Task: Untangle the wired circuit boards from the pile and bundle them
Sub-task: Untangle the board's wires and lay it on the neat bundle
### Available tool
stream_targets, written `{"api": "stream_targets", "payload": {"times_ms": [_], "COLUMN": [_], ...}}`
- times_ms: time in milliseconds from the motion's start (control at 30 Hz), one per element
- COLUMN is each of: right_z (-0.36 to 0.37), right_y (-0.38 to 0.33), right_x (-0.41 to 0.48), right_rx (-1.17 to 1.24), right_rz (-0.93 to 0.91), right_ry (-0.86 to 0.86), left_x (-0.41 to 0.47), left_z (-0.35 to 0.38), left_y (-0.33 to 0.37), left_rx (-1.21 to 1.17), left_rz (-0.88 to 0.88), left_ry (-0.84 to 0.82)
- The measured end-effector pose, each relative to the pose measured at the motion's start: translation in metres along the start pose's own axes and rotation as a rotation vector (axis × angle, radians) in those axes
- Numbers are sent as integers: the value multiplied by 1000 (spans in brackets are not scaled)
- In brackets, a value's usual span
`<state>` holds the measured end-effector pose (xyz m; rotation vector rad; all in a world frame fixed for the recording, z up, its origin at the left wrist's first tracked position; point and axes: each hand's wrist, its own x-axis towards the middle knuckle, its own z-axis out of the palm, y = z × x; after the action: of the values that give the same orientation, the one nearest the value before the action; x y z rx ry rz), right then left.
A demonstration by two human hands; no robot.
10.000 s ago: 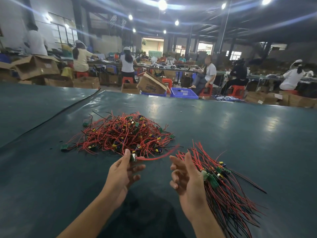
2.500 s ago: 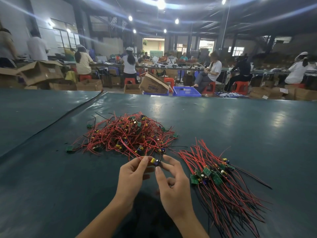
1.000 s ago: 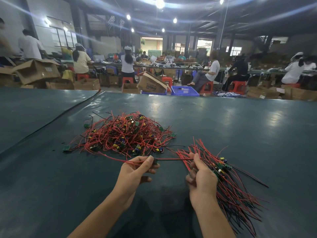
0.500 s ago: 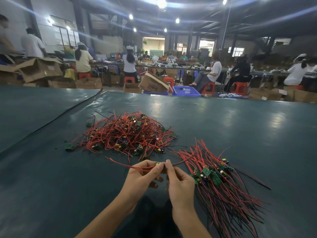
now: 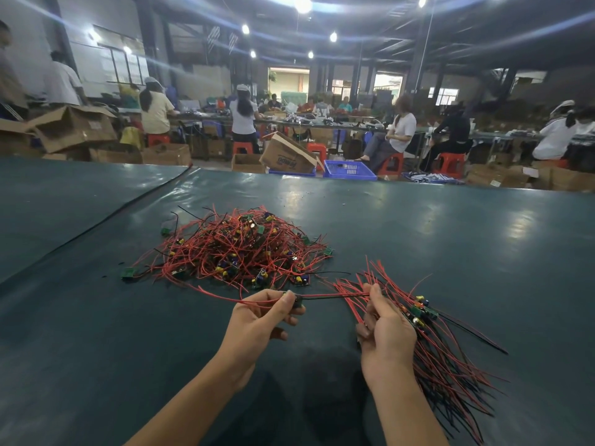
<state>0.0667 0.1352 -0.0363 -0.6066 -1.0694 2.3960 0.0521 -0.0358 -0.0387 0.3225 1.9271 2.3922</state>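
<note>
The task is looking partly done. A combed-out bundle of wired boards [image 5: 441, 352] is lying on the bench [image 5: 467, 239] toward its near right corner, its red and black leads running roughly parallel and its small green boards clustered together. Most of the work is remaining, though: the tangled pile [image 5: 238, 252] is sitting nearer the middle of the bench, clearly larger and knotted.

One wired circuit board [image 5: 295, 300] is being stretched between the hands, just nearer than the pile and above the bench surface. The left hand [image 5: 262, 320] is pinching the board end between thumb and fingertips, a red lead trailing off to its left. The right hand [image 5: 386, 333] is pinching the far ends of the leads [image 5: 335, 296], fingers curled; whether it is also gripping the bundle beside it cannot be told.

A loose green board [image 5: 127, 273] is lying apart at the pile's left fringe. A seam in the bench cover [image 5: 106, 217] is running toward the far edge. Beyond that edge, cardboard boxes [image 5: 74, 128], a blue crate [image 5: 349, 170] and seated workers are showing. Nothing is blocking the hands; the pile's knotted leads are likely the main hindrance.
</note>
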Motion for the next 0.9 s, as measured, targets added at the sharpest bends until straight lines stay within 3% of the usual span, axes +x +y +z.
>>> {"api": "stream_targets", "payload": {"times_ms": [200, 467, 567, 733, 900], "right_z": [0, 3, 3, 8, 12], "right_y": [7, 14, 18, 30, 38], "right_x": [-4, -18, -21, -30, -38], "right_rx": [-83, -129, -185, -446, -505], "right_rz": [-88, -194, -187, -132, -59], "right_ry": [-90, -375, -388, -422, -464], "left_x": [4, 9, 11, 8, 2], "left_z": [-4, -11, -12, -6, -3], "left_y": [2, 4, 4, 7, 8], "left_rx": [-98, -353, -422, -412, -276], "left_rz": [-16, -196, -266, -412, -373], "left_ry": [127, 245, 180, -142, -231]}}
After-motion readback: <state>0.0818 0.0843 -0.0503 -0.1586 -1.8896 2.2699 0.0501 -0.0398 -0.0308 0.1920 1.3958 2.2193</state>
